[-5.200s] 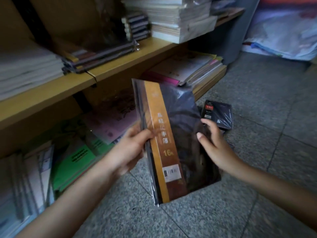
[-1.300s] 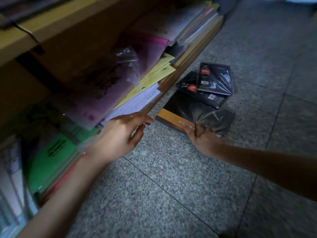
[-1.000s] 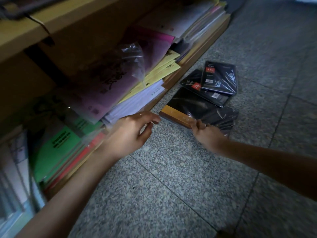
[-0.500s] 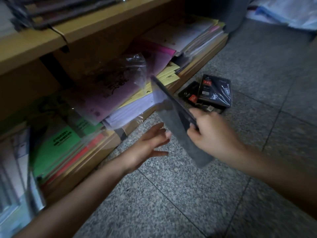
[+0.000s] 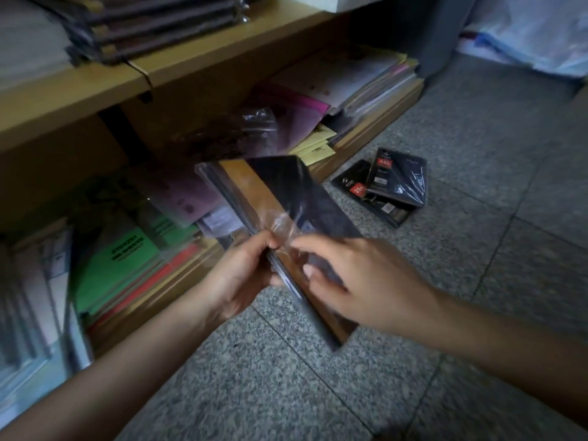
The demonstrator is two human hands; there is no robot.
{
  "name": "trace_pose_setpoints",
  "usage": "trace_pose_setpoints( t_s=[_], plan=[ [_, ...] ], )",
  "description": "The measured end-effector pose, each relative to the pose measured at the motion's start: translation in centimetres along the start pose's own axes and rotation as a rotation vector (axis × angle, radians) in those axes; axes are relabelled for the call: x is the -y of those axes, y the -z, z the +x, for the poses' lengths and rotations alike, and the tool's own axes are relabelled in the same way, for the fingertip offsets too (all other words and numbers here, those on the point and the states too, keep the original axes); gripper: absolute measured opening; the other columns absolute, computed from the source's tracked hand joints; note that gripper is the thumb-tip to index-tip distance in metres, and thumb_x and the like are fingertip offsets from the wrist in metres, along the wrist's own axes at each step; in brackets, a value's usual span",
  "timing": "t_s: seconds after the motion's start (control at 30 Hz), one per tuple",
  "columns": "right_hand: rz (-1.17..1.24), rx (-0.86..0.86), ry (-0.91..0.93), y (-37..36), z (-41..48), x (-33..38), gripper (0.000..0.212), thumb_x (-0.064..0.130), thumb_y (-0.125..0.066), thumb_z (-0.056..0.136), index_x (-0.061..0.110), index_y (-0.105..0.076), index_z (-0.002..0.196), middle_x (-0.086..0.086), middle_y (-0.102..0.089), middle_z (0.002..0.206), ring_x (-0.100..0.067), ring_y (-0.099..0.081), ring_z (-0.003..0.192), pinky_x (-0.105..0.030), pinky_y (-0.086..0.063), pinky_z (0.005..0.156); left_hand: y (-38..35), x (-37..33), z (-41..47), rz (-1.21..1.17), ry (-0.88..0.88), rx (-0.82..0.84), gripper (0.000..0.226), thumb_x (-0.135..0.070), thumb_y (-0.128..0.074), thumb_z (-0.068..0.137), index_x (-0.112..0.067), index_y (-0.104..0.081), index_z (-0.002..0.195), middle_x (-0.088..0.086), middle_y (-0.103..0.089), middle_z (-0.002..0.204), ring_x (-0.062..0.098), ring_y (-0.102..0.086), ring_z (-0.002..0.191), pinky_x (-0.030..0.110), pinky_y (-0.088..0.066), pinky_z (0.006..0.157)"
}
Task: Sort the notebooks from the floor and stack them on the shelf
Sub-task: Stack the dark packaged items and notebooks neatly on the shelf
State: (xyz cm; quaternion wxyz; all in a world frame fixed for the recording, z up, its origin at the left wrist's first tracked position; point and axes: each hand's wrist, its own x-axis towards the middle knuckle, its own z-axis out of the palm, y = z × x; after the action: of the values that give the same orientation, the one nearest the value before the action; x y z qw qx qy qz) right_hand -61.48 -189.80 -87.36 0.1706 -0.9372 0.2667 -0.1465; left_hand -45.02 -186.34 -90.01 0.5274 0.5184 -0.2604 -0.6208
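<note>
The wrapped notebook (image 5: pixel 286 198), dark with an orange-brown band along its spine side, is held in the air above the floor (image 5: pixel 477 128), in front of the lower shelf (image 5: pixel 366 132), tilted with its far end toward the shelf and its near corner low. The left hand (image 5: pixel 245 275) has its grip curled round the notebook's left edge, thumb on top. The right hand (image 5: pixel 359 281) lies over the front cover with forefinger and thumb bent toward the crinkled clear wrap; blur hides whether that grip pinches it. Just behind the notebook the lower shelf is crowded: purple booklets in plastic (image 5: pixel 191 192) slope outward past its front edge, yellow sheets (image 5: pixel 318 151) poke out beside them, a green booklet (image 5: pixel 124 259) leans at the left, and a pale stack (image 5: pixel 343 78) fills the far end. The upper shelf (image 5: pixel 191 58) juts out above the hands, carrying a pile of dark folders (image 5: pixel 152 23). On the floor to the right, near the shelf's front board, small dark notebooks (image 5: pixel 396 179) with red labels lie overlapped. Beyond them and toward the camera the grey speckled tiles lie bare. A dark upright panel (image 5: pixel 436 33) ends the shelving, with pale plastic bags (image 5: pixel 534 30) past it.
</note>
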Motion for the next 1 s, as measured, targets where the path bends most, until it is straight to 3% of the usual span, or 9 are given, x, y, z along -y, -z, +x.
trace_pose_setpoints(
  t_s=[0.07, 0.13, 0.23, 0.3, 0.4, 0.7, 0.87, 0.93, 1.0],
  plan=[
    [0.02, 0.0, -0.097, -0.6, -0.1, -3.0, 0.053, 0.034, -0.043, 0.096, 0.025, -0.027, 0.145, 0.012, -0.052, 0.128, 0.017, -0.043, 0.108, -0.008, -0.037, 0.091, 0.4, -1.0, -0.1, 0.058, -0.087, -0.061, 0.035, 0.0, -0.04, 0.087, -0.007, -0.065, 0.063, 0.011, -0.061, 0.061, 0.019, -0.058, 0.049, 0.028, -0.048, 0.047],
    [0.103, 0.009, -0.29, -1.1, -0.2, -5.6, 0.063, 0.047, -0.039, 0.094, 0.03, -0.011, 0.148, 0.011, -0.019, 0.152, 0.001, -0.016, 0.138, -0.022, -0.018, 0.111, 0.5, -2.2, -0.6, 0.058, -0.179, -0.083, 0.037, 0.002, -0.045, 0.085, -0.011, -0.068, 0.058, 0.006, -0.063, 0.058, 0.017, -0.058, 0.049, 0.025, -0.049, 0.046],
    [0.605, -0.099, -0.568, -0.8, 0.2, -7.7, 0.043, 0.054, -0.049, 0.088, 0.029, -0.046, 0.122, 0.008, -0.052, 0.127, 0.0, -0.049, 0.115, -0.019, -0.039, 0.099, 0.1, -4.3, -1.8, 0.017, -0.32, -0.068, 0.016, 0.001, -0.055, 0.076, -0.01, -0.064, 0.083, 0.005, -0.069, 0.069, 0.017, -0.067, 0.062, 0.028, -0.057, 0.058],
    [0.859, -0.175, -0.707, 0.2, 0.4, -7.5, 0.031, 0.052, -0.052, 0.087, 0.023, -0.06, 0.091, 0.006, -0.069, 0.085, -0.005, -0.064, 0.074, -0.024, -0.053, 0.069, -0.4, -5.8, -2.8, -0.018, -0.399, -0.064, 0.025, -0.006, -0.055, 0.069, -0.01, -0.059, 0.094, 0.004, -0.071, 0.073, 0.016, -0.068, 0.067, 0.03, -0.059, 0.062],
    [1.237, -0.237, -0.736, 2.2, 0.9, -6.2, 0.023, 0.04, -0.054, 0.08, 0.017, -0.055, 0.08, 0.005, -0.062, 0.057, -0.01, -0.049, 0.037, -0.016, -0.032, 0.034, -0.9, -7.8, -4.1, -0.033, -0.518, -0.108, 0.029, -0.011, -0.055, 0.066, -0.013, -0.057, 0.095, 0.0, -0.07, 0.071, 0.014, -0.069, 0.066, 0.03, -0.059, 0.061],
    [1.738, -0.291, -0.358, 8.0, 7.2, -3.1, 0.028, 0.02, -0.08, 0.046, 0.009, -0.072, 0.071, -0.006, -0.064, 0.062, -0.011, -0.057, 0.041, -0.016, -0.046, 0.036, -0.4, -15.8, -3.9, 0.057, -0.813, -0.248, 0.014, -0.019, -0.041, 0.098, -0.018, -0.052, 0.108, 0.004, -0.066, 0.082, 0.017, -0.066, 0.072, 0.036, -0.058, 0.07],
    [1.846, -0.514, -0.254, 10.5, 14.8, -1.7, 0.015, 0.011, -0.046, 0.093, 0.01, -0.055, 0.082, 0.0, -0.063, 0.056, -0.007, -0.057, 0.043, -0.014, -0.046, 0.041, 0.1, -20.1, -2.2, -0.075, -0.955, -0.25, 0.039, -0.019, -0.05, 0.094, -0.017, -0.039, 0.132, 0.0, -0.061, 0.11, 0.016, -0.066, 0.097, 0.034, -0.057, 0.077],
    [1.827, -0.532, -0.235, 10.8, 18.2, -1.5, 0.019, 0.013, -0.042, 0.098, 0.01, -0.052, 0.082, -0.002, -0.062, 0.056, -0.009, -0.058, 0.044, -0.015, -0.047, 0.043, 0.9, -20.6, -1.3, -0.049, -0.956, -0.28, 0.077, -0.02, -0.067, 0.084, -0.017, -0.022, 0.146, 0.004, -0.053, 0.131, 0.02, -0.06, 0.113, 0.036, -0.052, 0.09],
    [1.775, -0.531, -0.23, 10.8, 21.1, -1.5, 0.016, 0.016, -0.043, 0.099, 0.009, -0.052, 0.087, -0.007, -0.061, 0.066, -0.01, -0.06, 0.044, -0.018, -0.049, 0.044, 1.9, -20.6, -0.8, 0.143, -0.937, -0.355, 0.092, -0.039, -0.077, 0.067, -0.016, -0.032, 0.144, 0.009, -0.048, 0.139, 0.024, -0.053, 0.123, 0.04, -0.043, 0.104]
  ],
)
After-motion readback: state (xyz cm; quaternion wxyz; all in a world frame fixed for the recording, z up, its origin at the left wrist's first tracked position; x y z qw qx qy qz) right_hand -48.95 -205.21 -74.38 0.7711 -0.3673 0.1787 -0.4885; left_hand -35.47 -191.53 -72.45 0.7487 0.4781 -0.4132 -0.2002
